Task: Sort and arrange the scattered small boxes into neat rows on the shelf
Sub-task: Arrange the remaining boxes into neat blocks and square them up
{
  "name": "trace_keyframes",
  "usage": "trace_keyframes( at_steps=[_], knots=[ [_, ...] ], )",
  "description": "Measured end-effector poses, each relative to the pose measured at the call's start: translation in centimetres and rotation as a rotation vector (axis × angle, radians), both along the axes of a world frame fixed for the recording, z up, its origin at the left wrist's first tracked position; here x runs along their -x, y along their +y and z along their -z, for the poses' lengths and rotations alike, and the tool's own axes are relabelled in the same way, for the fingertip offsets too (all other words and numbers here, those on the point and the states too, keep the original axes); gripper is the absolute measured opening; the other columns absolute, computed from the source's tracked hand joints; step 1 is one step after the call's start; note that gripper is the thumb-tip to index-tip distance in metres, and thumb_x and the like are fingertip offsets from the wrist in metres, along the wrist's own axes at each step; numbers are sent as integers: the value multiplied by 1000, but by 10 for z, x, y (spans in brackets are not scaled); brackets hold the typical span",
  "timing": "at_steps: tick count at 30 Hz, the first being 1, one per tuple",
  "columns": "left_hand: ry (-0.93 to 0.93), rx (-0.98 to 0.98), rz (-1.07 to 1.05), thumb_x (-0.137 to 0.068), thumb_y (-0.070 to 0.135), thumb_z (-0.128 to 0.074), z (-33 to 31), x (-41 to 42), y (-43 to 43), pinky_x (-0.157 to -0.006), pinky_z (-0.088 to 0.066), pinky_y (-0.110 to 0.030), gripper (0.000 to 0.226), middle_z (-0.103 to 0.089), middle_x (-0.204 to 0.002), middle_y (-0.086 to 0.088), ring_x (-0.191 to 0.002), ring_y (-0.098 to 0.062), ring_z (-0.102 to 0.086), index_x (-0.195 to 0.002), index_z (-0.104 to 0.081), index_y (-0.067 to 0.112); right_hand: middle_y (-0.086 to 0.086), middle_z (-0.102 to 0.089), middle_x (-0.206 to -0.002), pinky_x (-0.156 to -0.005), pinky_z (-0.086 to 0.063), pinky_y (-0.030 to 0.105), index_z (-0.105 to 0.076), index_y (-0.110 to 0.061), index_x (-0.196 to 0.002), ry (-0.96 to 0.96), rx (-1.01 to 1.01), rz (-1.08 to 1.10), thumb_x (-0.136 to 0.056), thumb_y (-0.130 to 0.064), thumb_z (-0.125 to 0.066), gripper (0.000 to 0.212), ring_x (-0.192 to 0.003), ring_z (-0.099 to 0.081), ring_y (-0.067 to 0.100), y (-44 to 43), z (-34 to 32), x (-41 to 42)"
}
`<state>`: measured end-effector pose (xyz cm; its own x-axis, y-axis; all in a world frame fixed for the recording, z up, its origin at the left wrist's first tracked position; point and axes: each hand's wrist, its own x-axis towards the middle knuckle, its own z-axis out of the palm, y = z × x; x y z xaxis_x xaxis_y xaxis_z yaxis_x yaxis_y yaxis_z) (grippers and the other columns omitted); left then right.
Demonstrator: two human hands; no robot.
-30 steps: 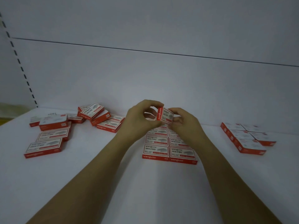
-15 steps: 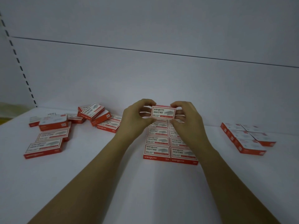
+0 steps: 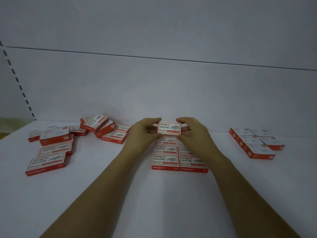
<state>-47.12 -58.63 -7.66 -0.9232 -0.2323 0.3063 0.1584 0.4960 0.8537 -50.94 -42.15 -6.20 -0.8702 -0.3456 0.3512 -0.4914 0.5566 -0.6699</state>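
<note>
Over the grid's (image 3: 165, 160) far row, my left hand (image 3: 145, 133) and right hand (image 3: 193, 133) pinch a staple box (image 3: 169, 128), which next needs lowering square into line.

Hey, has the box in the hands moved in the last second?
Yes. The held box turned from edge-on to label facing the camera and sank slightly toward the back of the arranged rows, which stayed put.

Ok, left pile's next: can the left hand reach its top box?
Likely yes once freed: the left hand pinches the held box, but nothing blocks the way to the top box.
</note>
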Motion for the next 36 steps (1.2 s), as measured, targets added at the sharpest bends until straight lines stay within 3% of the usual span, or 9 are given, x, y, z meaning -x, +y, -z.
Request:
trace_keyframes(
  at_steps=[4,7,13,17,20,23,30,33,36],
  knots=[
    [-112,-27,43,-84,7,-67,0,2,7,-52,-47,-5,55,-65,-110,4,-82,-3,-62,-135,-49,18,1,-60,-121,-67,-43,8,-54,-19,-125,-90,-50,24,-85,-10,-64,43,-91,-56,6,6,-1,1],
    [-177,20,30,-82,9,-69,-5,13,9,-69,-48,-13,63,-61,-126,-2,-94,-10,-60,-139,-43,14,3,-62,-120,-79,-43,17,-57,-17,-123,-109,-177,39,-83,-13,-67,42,-94,-55,8,4,-6,9],
    [-249,135,-130,-81,17,-71,-8,30,-3,-86,-43,-26,52,-60,-124,-6,-105,-19,-58,-129,-53,10,7,-60,-121,-86,-46,26,-55,-12,-127,-142,-348,63,-86,-17,-64,42,-102,-60,19,-15,-10,29],
    [-315,94,-137,-87,19,-65,-4,37,-10,-86,-42,-26,44,-61,-123,-9,-105,-21,-58,-128,-55,7,8,-63,-117,-84,-45,24,-60,-10,-122,-77,-313,106,-85,-15,-65,37,-100,-61,19,-23,-5,43],
    [-326,97,-91,-90,23,-61,-3,41,-11,-78,-42,-25,33,-66,-113,-5,-90,-14,-58,-120,-63,9,6,-66,-109,-77,-45,22,-63,-10,-117,-69,-275,124,-87,-14,-62,30,-91,-62,17,-26,0,49],
    [-306,99,-71,-90,25,-60,0,47,-10,-72,-45,-21,26,-71,-101,-2,-82,-12,-63,-111,-69,13,8,-66,-112,-86,-49,27,-62,-11,-120,-62,-253,118,-89,-14,-61,32,-96,-63,19,-27,5,52],
    [-297,191,-112,-93,20,-57,2,52,-4,-55,-40,-12,22,-71,-97,-6,-69,-10,-59,-106,-70,9,10,-67,-108,-81,-47,24,-63,-9,-118,-45,-296,70,-91,-12,-56,28,-94,-64,22,-25,5,55],
    [-348,277,-102,-94,20,-53,-3,53,-2,-62,-43,-18,24,-69,-101,-7,-75,-14,-59,-106,-68,6,10,-67,-104,-77,-48,27,-65,-10,-113,-13,-396,62,-92,-13,-53,24,-90,-63,22,-28,4,57],
    [-389,370,-94,-94,23,-49,-9,51,1,-70,-47,-26,28,-67,-104,-10,-84,-21,-61,-105,-66,3,12,-54,-116,-89,-43,34,-55,-13,-122,16,-557,92,-93,-20,-50,30,-109,-49,26,-33,0,57]
  ],
)
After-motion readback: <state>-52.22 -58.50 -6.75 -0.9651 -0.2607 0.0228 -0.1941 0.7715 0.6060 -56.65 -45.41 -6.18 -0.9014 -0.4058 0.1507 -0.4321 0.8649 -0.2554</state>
